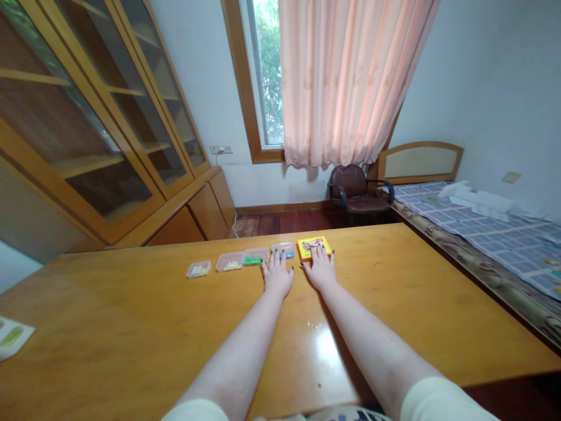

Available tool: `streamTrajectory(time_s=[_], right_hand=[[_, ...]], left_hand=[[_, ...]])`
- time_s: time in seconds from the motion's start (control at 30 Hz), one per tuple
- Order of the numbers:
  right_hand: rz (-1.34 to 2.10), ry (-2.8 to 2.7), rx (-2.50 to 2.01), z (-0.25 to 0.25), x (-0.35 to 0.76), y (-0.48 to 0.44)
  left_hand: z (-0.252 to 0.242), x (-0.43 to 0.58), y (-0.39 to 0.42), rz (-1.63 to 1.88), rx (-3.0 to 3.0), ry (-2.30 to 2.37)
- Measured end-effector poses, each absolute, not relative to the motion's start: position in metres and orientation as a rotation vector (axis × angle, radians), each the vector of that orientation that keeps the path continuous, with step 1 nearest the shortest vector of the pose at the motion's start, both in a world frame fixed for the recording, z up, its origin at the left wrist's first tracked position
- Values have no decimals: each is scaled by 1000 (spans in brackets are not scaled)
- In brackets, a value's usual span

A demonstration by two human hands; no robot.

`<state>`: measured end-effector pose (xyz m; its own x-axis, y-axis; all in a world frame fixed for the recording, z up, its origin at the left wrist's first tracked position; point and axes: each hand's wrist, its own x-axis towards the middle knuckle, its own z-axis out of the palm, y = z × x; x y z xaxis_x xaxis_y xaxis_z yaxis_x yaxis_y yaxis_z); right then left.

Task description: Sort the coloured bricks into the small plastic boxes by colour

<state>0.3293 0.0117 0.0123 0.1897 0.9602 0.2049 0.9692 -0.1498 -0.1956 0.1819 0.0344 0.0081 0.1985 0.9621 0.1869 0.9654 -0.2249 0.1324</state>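
Note:
Both my arms stretch forward over the wooden table. My left hand [277, 277] lies with its fingers spread, the fingertips at the near edge of a clear plastic tray [287, 247] with blue pieces in it. My right hand [322, 270] is spread too, its fingertips resting on a flat yellow box [305, 242] with printed lettering. Left of my left hand stand a tray with green pieces [255, 257], a tray with pale pieces [230, 262] and a smaller tray with whitish pieces [198, 269]. My fingers partly cover the blue tray and the yellow box.
The table [144, 327] reaches to a far edge just behind the trays. A white object with a green patch [13, 337] lies at its left edge. Beyond are a glass-front cabinet [100, 117], a brown armchair [357, 190] and a bed [495, 222] at the right.

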Motion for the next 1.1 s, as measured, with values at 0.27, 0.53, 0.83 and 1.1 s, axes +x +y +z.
streamTrajectory(time_s=[0.27,0.53,0.83,1.1], right_hand=[[-23,-1924,-2186,16,339,-17],[-72,-1943,-2104,8,348,-58],[-2,-1930,-2130,17,347,-58],[30,-2001,-2060,14,308,-93]], left_hand=[[9,171,-13,-299,-2458,-1941],[50,151,5,-574,-2436,-1595],[78,171,99,7,-2826,-1063],[81,158,72,-471,-3191,-1318]])
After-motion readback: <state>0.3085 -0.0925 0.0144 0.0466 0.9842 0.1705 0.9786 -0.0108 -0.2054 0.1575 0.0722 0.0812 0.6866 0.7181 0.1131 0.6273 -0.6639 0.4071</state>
